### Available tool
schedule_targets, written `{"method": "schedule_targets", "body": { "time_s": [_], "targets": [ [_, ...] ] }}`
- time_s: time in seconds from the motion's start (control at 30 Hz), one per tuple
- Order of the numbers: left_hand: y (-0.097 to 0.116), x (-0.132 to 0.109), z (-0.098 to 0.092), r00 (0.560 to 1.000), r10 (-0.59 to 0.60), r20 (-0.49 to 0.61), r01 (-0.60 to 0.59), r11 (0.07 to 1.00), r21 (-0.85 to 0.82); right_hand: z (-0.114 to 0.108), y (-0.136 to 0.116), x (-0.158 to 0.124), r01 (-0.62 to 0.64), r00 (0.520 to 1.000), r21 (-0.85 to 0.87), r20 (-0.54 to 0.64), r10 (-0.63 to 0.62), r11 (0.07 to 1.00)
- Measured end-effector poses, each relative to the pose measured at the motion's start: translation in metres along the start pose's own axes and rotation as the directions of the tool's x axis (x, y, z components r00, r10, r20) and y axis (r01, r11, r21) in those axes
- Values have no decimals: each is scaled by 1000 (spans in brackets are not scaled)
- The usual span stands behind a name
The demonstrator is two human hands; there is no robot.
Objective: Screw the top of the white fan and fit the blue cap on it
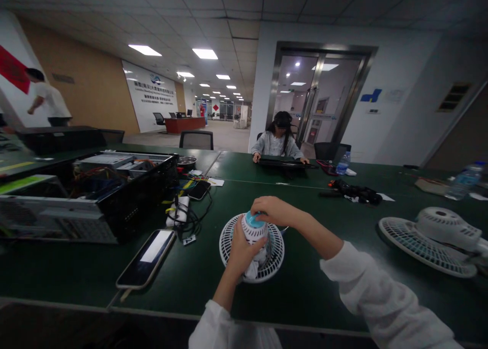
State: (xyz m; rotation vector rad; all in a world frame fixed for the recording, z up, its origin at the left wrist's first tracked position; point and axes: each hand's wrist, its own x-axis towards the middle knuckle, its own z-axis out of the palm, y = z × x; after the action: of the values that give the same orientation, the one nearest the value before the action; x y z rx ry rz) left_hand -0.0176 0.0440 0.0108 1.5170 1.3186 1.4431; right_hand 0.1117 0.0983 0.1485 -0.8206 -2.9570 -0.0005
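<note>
A white fan head [224, 245] lies grille-down on the green table in front of me, its motor housing [256, 232] pointing up. My left hand [243, 247] is wrapped round the near left side of that housing. On top sits a light-blue knob [252, 219], which my right hand [270, 210] grips with bent fingers from above. Part of the knob is hidden under those fingers. A whitish piece [251, 270] hangs at the near side of the housing, its kind unclear.
An opened computer case [133, 206] fills the left, with a phone [146, 260] and tangled cables [196, 214] nearer. Another fan head [423, 247] lies at right. Across the table a person [280, 140] holds a dark flat panel [284, 164]. Bottles [343, 163] stand at right.
</note>
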Motion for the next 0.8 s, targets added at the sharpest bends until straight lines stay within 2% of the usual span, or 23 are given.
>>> {"method": "schedule_targets", "body": {
  "time_s": [0.13,0.27,0.37,0.47,0.53,0.6,0.67,0.73,0.8],
  "targets": [
    [0,0,0,1000,-15,12,15,1000,1,-4,-5,1,8,999,-80,41,-5,997],
    [2,-1,-1,999,-31,11,31,999,18,-9,-13,5,-28,995,-156,87,42,987],
    [3,0,-1,999,-45,4,45,999,18,-11,-22,10,-81,987,-222,114,109,972],
    [2,0,0,999,-36,4,35,999,10,-6,-32,14,-188,970,-274,96,222,943],
    [1,-1,1,1000,-25,5,25,1000,6,0,-40,16,-310,942,-253,52,333,916],
    [0,-1,2,1000,-19,5,19,1000,2,6,-45,17,-441,893,-199,3,451,875],
    [-1,-1,2,1000,-12,6,12,1000,-7,7,-46,15,-519,853,-146,-20,522,842],
    [-2,0,1,1000,-5,5,5,1000,-13,2,-42,11,-499,865,-88,5,501,862],
    [-3,0,1,1000,-7,6,7,1000,-9,-8,-34,6,-416,908,-20,47,416,909]
  ]
}}
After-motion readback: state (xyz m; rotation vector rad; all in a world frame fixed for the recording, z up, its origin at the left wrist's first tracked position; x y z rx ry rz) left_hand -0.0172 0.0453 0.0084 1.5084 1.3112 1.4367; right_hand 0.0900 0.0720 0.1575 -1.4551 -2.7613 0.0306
